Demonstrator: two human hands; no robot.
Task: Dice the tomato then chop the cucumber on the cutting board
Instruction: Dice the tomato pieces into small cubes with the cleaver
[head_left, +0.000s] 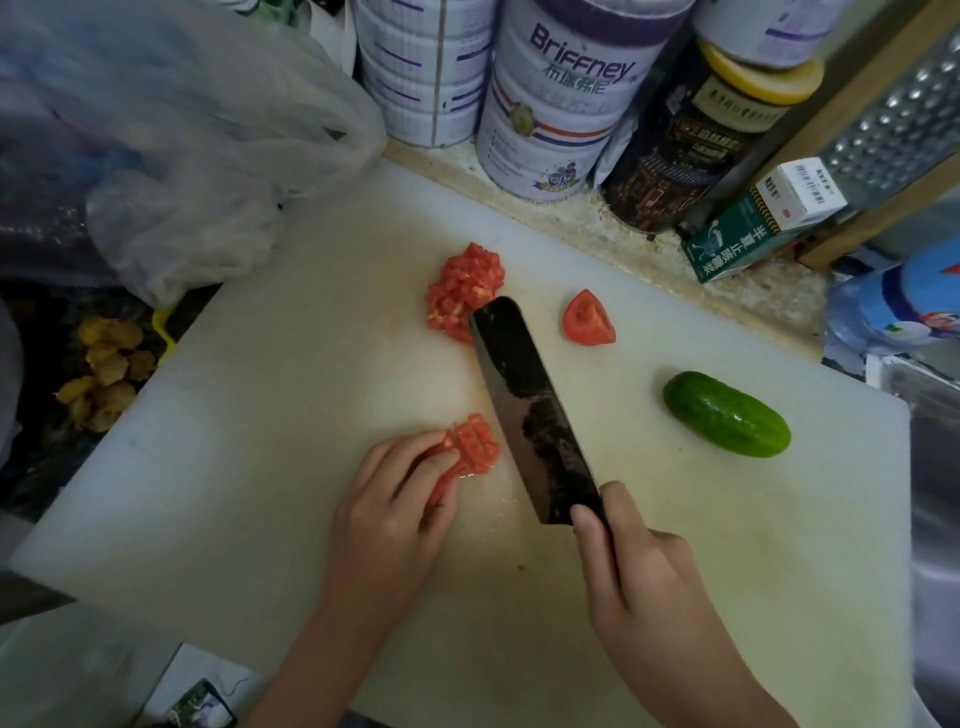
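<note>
On the white plastic cutting board (260, 415), the left hand (387, 514) curls its fingertips (447, 457) down on a partly cut red tomato piece (470, 447). The right hand (639, 577) wraps around the handle of a dark broad-bladed cleaver (530, 410), thumb against the blade's heel. A heap of diced tomato (462, 291) lies beyond, a red tomato wedge (587, 319) beside it, and the whole green cucumber (727, 414) sits right.
</note>
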